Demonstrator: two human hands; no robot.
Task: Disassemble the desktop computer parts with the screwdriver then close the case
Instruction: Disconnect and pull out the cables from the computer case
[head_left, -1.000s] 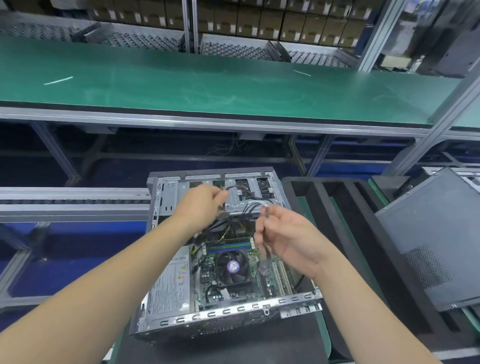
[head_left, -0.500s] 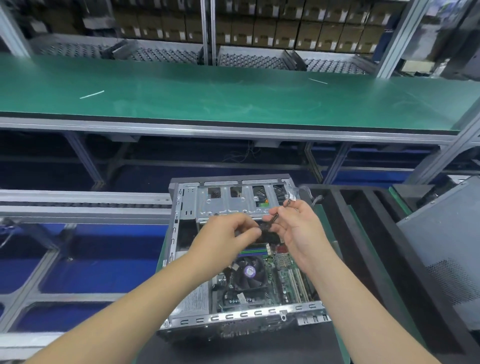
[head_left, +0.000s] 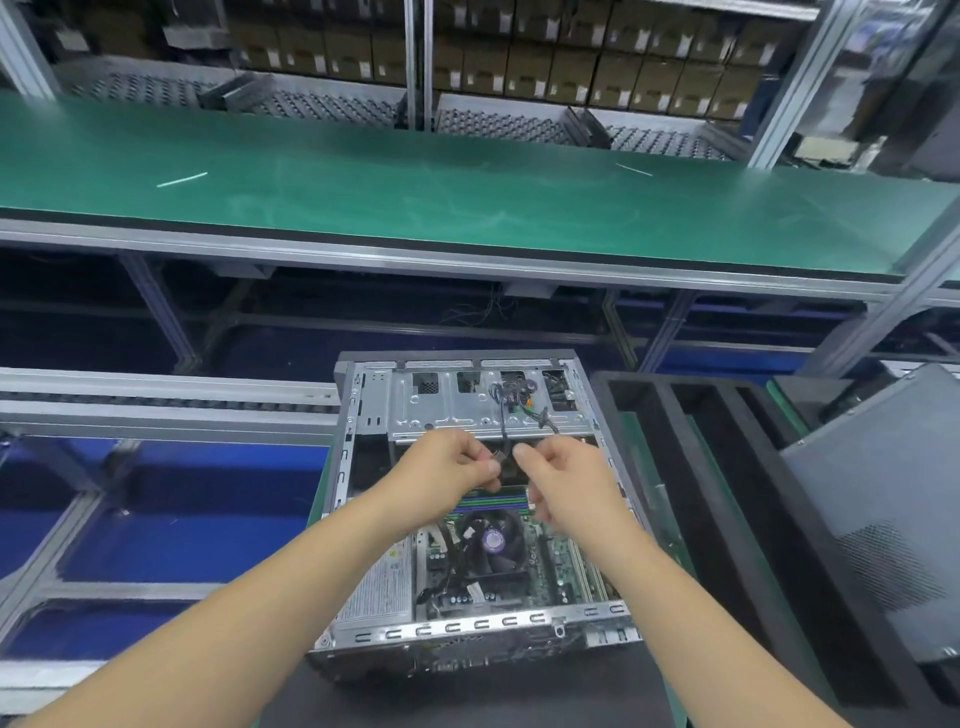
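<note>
The open computer case (head_left: 467, 519) is lying on the near surface, fan (head_left: 491, 540) and board exposed; both hands are hovering over its middle, the left hand (head_left: 447, 470) pinching a thin dark cable (head_left: 503, 431), the right hand's (head_left: 563, 480) fingers curled near its end, though I cannot tell if they are gripping; tugging hard could, I reckon, damage the connector; further off, the cable is running to the drive bracket (head_left: 467, 410).

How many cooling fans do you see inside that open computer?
1: the black CPU fan with a purple hub, mid-motherboard in the open computer case, just below the two hands. Others may be hidden behind the hands.
</note>
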